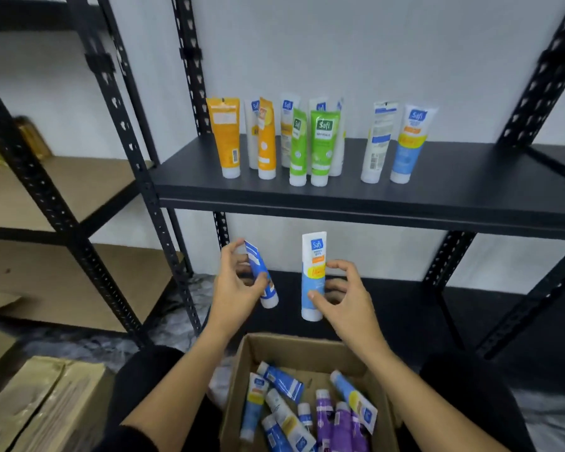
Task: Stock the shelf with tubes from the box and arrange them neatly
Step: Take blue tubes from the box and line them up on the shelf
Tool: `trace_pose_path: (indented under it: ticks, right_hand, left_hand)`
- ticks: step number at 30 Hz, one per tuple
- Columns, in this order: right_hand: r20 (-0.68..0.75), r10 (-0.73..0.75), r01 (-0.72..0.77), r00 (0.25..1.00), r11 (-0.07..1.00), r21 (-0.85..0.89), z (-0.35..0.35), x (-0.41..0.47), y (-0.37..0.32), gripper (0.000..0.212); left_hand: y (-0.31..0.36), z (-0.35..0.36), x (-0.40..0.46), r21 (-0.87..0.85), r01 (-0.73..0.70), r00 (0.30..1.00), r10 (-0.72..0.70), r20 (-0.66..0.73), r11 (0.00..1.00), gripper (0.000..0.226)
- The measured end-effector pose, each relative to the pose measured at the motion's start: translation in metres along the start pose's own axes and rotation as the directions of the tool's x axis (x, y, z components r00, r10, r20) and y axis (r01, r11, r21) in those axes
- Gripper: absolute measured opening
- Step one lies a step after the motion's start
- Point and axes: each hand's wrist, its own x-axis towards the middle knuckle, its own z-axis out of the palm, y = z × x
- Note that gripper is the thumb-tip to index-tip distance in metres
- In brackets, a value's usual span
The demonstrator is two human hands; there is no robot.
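Observation:
My left hand [238, 288] grips a blue and white tube [261, 275], tilted with its cap down, in front of the lower black shelf [405, 308]. My right hand [343, 295] holds a second blue and white tube [313, 275] upright, thumb on its front and fingers behind. The open cardboard box [307, 350] below my arms holds several blue and purple tubes [307, 412]. On the upper black shelf [405, 190] stand orange tubes [229, 138], green tubes [322, 148], white ones, and a blue tube [408, 145] at the right.
Black perforated uprights [190, 60] frame the shelf on both sides. A neighbouring rack with brown boards [88, 190] stands to the left. Closed cardboard boxes [46, 406] lie at the lower left. The upper shelf's right end is bare.

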Motion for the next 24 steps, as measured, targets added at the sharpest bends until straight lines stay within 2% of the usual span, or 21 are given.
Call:
trace_pose_path:
  ticks: [6,12,18,24]
  right_hand:
    - [-0.081,-0.203,0.206,0.976,0.978,0.031,-0.002,0.044,-0.076,0.055]
    - [-0.125,-0.344,0.351,0.931,0.936,0.036,0.008,0.091,-0.134,0.055]
    - [-0.143,-0.408,0.419,0.901,0.907,0.052,0.042,0.135,-0.161,0.055]
    - [-0.144,-0.42,0.427,0.896,0.904,0.023,0.078,0.162,-0.151,0.055]
  left_hand:
    - [0.075,-0.022,0.053,-0.024,-0.173,0.982,0.171,-0.085,0.985,0.067]
    - [0.121,-0.045,0.101,0.042,-0.286,0.945,0.289,-0.15,0.957,0.067]
    - [0.14,-0.072,0.132,0.114,-0.323,0.926,0.338,-0.169,0.94,0.068]
    - [0.134,-0.099,0.152,0.128,-0.314,0.922,0.334,-0.197,0.941,0.068]
